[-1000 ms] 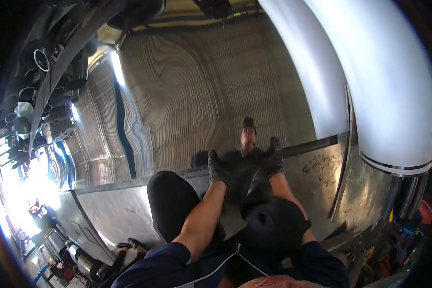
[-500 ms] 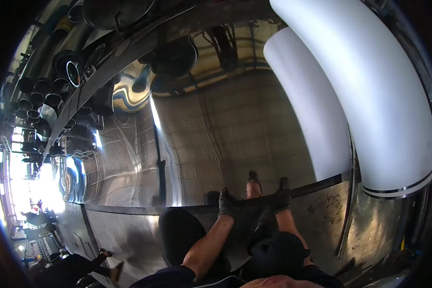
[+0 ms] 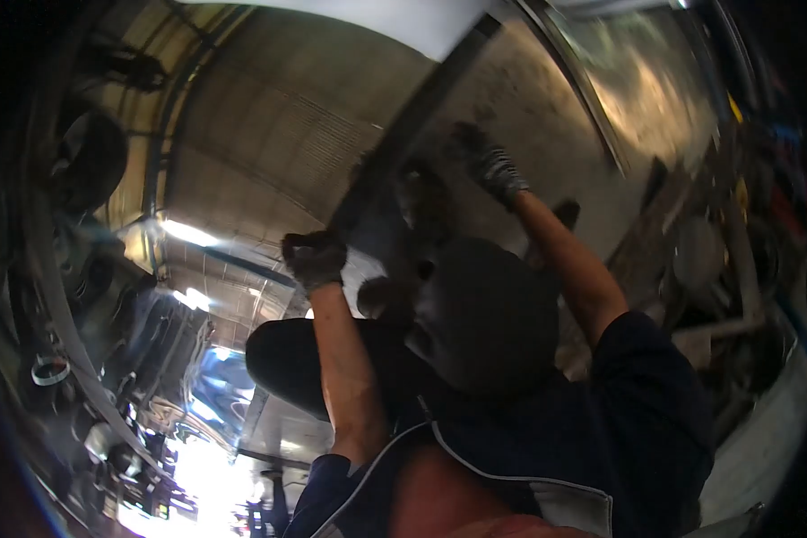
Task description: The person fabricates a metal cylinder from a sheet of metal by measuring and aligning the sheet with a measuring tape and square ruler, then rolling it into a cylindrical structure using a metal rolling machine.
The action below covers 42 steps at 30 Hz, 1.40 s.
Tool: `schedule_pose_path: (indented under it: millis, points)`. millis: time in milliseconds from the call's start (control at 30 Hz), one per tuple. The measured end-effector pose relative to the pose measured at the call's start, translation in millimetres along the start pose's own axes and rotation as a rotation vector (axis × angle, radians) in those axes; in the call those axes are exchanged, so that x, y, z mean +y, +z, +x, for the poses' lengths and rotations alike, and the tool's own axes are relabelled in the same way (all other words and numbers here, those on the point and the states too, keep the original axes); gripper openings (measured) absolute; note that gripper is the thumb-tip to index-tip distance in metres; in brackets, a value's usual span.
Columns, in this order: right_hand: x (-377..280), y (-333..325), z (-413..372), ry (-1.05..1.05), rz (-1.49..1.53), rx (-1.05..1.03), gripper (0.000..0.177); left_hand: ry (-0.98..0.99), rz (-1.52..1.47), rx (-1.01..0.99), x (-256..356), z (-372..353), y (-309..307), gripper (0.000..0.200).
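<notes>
A large mirror-like metal sheet [image 3: 269,117] fills the upper left of the view, with a dark strip [image 3: 403,130] along its near edge. My left hand [image 3: 316,260], in a dark knitted glove, is closed at the sheet's edge near the strip's lower end; its fingertips are partly hidden. My right hand [image 3: 495,169], gloved in grey, reaches over the dull grey plate [image 3: 556,117] to the right of the strip. Its fingers point forward and look stretched out, though motion smears them. No object shows in it.
My bent knee [image 3: 484,314] lies between my arms. A long narrow bar [image 3: 583,81] crosses the plate. Scrap pieces [image 3: 690,242] are piled at the right. Part of a white curved surface [image 3: 394,22] shows at the top. Bright light [image 3: 197,475] comes from the lower left.
My view has swung to the right and tilted. My right hand has left the dark edge strip and is over the grey plate. My left hand stays near the sheet's edge.
</notes>
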State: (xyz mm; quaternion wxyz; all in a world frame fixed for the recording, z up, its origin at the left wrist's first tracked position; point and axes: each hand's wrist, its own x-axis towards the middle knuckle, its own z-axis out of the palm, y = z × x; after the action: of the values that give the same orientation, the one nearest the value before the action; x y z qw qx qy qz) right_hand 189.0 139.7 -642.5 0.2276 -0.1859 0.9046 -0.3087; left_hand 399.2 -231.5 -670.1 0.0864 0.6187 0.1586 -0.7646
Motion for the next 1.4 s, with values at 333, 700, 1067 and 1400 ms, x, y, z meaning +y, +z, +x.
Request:
schedule_pose_path:
  millis: [333,700,1067,1400]
  points:
    - [109,35,-382,1.126,0.062,0.244,0.115,0.289,0.026,0.027,-13,-35,24,0.017]
    - [33,20,-282,0.731,0.019,0.391,0.098,0.174,-0.091,0.052,-53,-91,54,0.021]
    - [-17,-29,-159,0.977,-0.246,0.212,0.111,0.229,-0.059,-0.021,-55,-87,47,0.02]
    - [-5,-28,-230,0.675,-0.378,-0.158,0.1,0.085,-0.185,-0.122,-51,-86,41,0.024]
